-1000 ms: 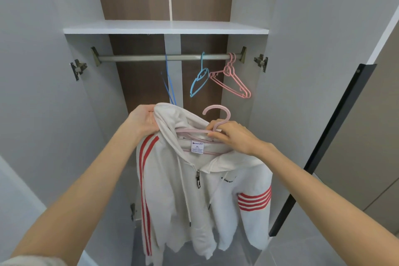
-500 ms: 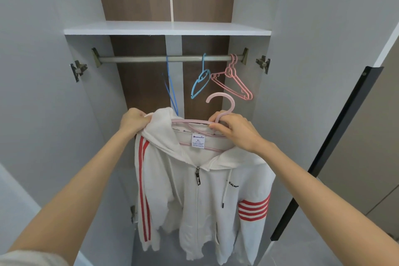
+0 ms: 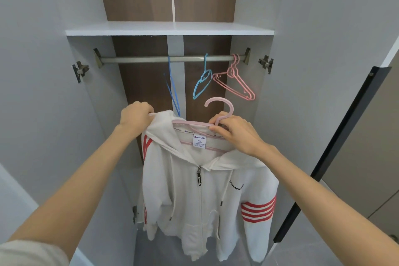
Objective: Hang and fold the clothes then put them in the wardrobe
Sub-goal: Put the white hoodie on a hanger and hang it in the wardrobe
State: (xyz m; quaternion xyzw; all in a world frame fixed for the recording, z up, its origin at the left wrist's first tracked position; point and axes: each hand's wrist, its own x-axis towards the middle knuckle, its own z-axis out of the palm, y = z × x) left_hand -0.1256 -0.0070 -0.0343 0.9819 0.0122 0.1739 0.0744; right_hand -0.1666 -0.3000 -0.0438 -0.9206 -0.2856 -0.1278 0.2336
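Note:
A white zip hoodie point(image 3: 207, 196) with red stripes on its sleeves hangs on a pink hanger point(image 3: 220, 107), held up inside the open wardrobe. My left hand point(image 3: 135, 117) grips the hoodie's shoulder and hood at the hanger's left end. My right hand point(image 3: 235, 134) pinches the hanger's neck just under its hook. The hook is below the grey rail point(image 3: 172, 58) and does not touch it.
On the rail hang a thin blue hanger point(image 3: 172, 88), a light blue hanger point(image 3: 202, 82) and pink hangers point(image 3: 235, 80) at the right end. A white shelf point(image 3: 168, 28) runs above the rail. The open wardrobe doors point(image 3: 323, 71) stand on both sides.
Both hands have lifted the hoodie and hanger higher toward the rail. The hoodie now hangs straighter, with its front and both sleeves spread out.

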